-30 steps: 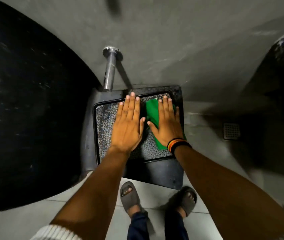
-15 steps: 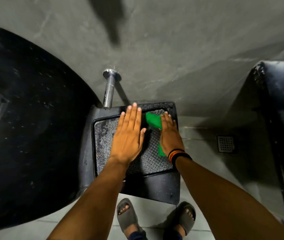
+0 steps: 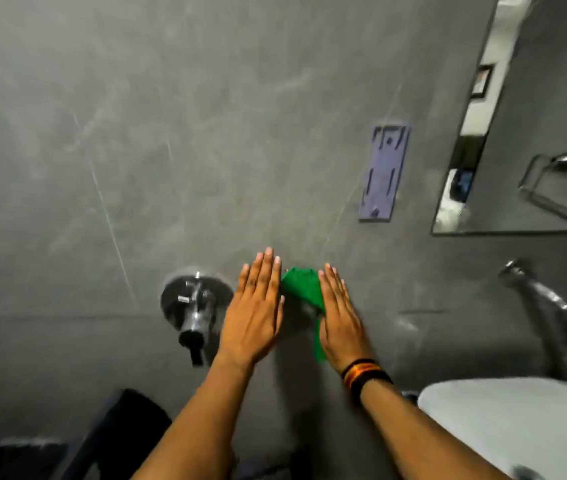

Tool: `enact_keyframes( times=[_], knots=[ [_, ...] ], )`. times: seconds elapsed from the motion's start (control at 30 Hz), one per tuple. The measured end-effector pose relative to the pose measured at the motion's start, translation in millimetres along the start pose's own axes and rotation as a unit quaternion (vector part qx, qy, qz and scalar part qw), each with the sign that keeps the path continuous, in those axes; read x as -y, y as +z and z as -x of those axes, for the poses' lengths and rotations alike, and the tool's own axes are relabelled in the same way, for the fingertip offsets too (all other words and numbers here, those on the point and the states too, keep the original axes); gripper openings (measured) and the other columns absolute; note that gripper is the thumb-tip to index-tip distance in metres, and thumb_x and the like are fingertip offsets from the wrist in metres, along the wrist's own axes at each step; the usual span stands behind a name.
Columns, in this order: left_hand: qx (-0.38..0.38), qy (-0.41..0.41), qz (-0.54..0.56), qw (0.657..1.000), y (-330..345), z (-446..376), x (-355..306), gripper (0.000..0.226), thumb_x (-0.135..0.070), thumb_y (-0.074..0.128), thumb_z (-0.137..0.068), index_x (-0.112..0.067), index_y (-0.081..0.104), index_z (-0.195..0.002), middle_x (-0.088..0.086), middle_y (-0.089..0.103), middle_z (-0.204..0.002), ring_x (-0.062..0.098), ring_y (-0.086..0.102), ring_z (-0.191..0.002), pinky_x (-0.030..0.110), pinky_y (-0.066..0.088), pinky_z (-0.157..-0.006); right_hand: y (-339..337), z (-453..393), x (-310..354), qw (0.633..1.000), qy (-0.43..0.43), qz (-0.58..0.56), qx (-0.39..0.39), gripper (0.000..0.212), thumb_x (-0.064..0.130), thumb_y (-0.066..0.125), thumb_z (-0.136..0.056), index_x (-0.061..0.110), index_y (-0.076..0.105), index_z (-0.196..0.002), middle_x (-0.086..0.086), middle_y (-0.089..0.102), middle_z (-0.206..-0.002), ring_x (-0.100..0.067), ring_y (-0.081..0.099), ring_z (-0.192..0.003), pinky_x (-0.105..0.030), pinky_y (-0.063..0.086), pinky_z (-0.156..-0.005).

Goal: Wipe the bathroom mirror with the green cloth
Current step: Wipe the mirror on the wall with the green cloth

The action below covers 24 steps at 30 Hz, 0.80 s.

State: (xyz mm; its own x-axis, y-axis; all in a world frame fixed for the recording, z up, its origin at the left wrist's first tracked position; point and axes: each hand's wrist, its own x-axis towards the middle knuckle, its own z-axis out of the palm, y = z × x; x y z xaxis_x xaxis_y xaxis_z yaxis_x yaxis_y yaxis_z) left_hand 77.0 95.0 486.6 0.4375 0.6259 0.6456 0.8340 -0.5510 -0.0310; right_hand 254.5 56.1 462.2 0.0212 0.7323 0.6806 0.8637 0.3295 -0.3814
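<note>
The green cloth (image 3: pixel 301 289) hangs bunched between my two hands, in front of the grey wall. My right hand (image 3: pixel 339 317), with a striped band at the wrist, holds it along the thumb side with the fingers stretched out; a strip of cloth dangles below the palm. Just left of the cloth, my left hand (image 3: pixel 256 313) is flat and open, holding nothing. The mirror (image 3: pixel 531 140) is on the wall at the upper right, well above and to the right of both hands. Its lower edge and left edge show.
A chrome wall tap (image 3: pixel 195 306) sticks out just left of my left hand. A purple-grey plate (image 3: pixel 384 173) is fixed to the wall beside the mirror. A white basin (image 3: pixel 510 427) with a faucet (image 3: pixel 534 289) sits at the lower right. A dark stool (image 3: pixel 119 434) is at the lower left.
Both hands have lifted off the black stool, the right one taking the green cloth along. The view has swung up from the floor to the wall and mirror.
</note>
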Motion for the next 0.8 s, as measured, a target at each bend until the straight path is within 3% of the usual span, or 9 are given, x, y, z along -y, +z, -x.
enact_keyframes(
  times=[0.13, 0.33, 0.57, 0.67, 0.8],
  knots=[
    [-0.099, 0.019, -0.018, 0.995, -109.8, -95.1, -8.3, 0.067, -0.031, 0.031, -0.109, -0.003, 0.011, -0.166, 0.014, -0.001, -0.174, 0.031, 0.003, -0.163, 0.042, -0.002, -0.133, -101.9, -86.5, 51.9, 0.988, -0.087, 0.034, -0.122, 0.074, -0.017, 0.053, -0.080, -0.004, 0.034, -0.150, -0.021, 0.030, -0.160, -0.031, 0.026, -0.150, -0.045, 0.025, -0.124],
    [-0.215, 0.049, -0.042, 0.974, -220.1, -175.5, -31.7, 0.068, -0.033, 0.029, -0.109, -0.003, 0.009, -0.167, 0.017, 0.004, -0.176, 0.030, 0.002, -0.164, 0.044, 0.003, -0.134, -223.6, -181.9, 94.1, 0.954, -0.129, 0.107, -0.251, 0.071, -0.015, 0.041, -0.084, -0.004, 0.026, -0.153, -0.023, 0.023, -0.162, -0.034, 0.020, -0.153, -0.052, 0.023, -0.124],
    [-0.258, 0.070, -0.066, 0.961, -251.4, -201.7, -57.2, 0.067, -0.034, 0.025, -0.110, -0.003, 0.008, -0.167, 0.017, 0.003, -0.176, 0.030, 0.001, -0.164, 0.045, 0.004, -0.134, -292.1, -218.4, 104.0, 0.928, -0.119, 0.172, -0.307, 0.079, -0.019, 0.040, -0.085, 0.002, 0.015, -0.157, -0.018, 0.014, -0.166, -0.030, 0.013, -0.155, -0.046, 0.017, -0.127],
    [-0.259, 0.079, -0.069, 0.960, -244.8, -207.8, -63.9, 0.066, -0.034, 0.025, -0.110, -0.004, 0.008, -0.167, 0.016, 0.002, -0.176, 0.029, 0.000, -0.164, 0.045, 0.005, -0.134, -297.8, -216.5, 96.8, 0.929, -0.121, 0.185, -0.298, 0.078, -0.018, 0.041, -0.085, 0.002, 0.016, -0.157, -0.018, 0.014, -0.166, -0.030, 0.013, -0.155, -0.049, 0.022, -0.125],
    [-0.261, 0.089, -0.066, 0.959, -233.2, -218.7, -70.8, 0.066, -0.034, 0.025, -0.110, -0.004, 0.007, -0.167, 0.016, 0.001, -0.176, 0.028, -0.001, -0.164, 0.044, 0.002, -0.134, -298.8, -215.8, 81.7, 0.934, -0.108, 0.194, -0.280, 0.079, -0.017, 0.042, -0.087, 0.004, 0.013, -0.157, -0.016, 0.011, -0.167, -0.028, 0.010, -0.156, -0.048, 0.019, -0.127]
  ],
)
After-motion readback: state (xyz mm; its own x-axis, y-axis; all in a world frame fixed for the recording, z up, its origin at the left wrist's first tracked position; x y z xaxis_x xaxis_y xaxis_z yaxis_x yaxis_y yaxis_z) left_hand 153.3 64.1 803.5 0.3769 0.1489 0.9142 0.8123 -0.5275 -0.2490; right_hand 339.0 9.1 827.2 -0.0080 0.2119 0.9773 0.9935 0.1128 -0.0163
